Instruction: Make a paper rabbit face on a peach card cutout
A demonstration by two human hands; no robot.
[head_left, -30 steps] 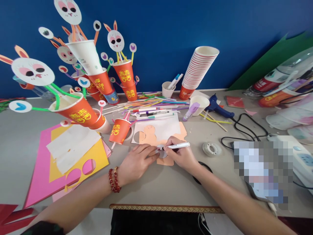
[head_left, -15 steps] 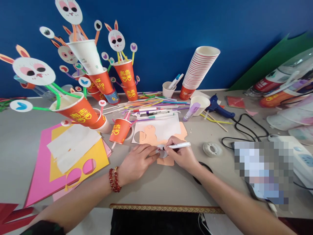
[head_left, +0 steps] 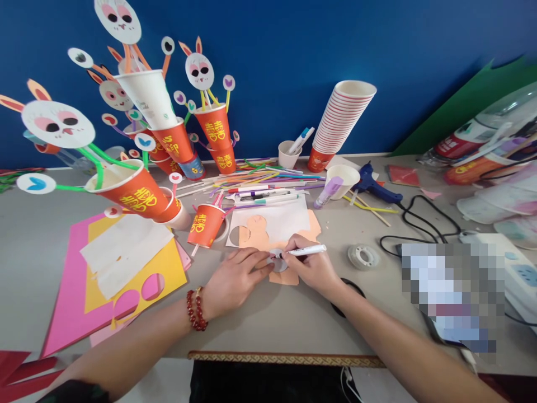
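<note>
My right hand (head_left: 314,267) grips a white marker pen (head_left: 308,250), its dark tip down on a small white paper circle (head_left: 279,262). Lying flat on the table, my left hand (head_left: 235,277) has its fingers stretched out, with the fingertips against the circle's left edge. Under the circle is a cut piece of orange paper (head_left: 285,278). Part of the circle is hidden by my fingers. Just beyond my left hand, a red paper cup (head_left: 206,225) with yellow characters stands tilted, with pink strips and a stick.
Rabbit figures on paper cups (head_left: 142,193) stand at the left, above pink and yellow paper (head_left: 178,268). Behind my hands lie markers (head_left: 268,196) and coloured strips. A stack of cups (head_left: 342,123), a glue gun (head_left: 380,187), tape (head_left: 364,257) and a power strip (head_left: 516,268) are rightward.
Both hands keep nearly the same place, the marker still at the circle. The view has shifted very slightly.
</note>
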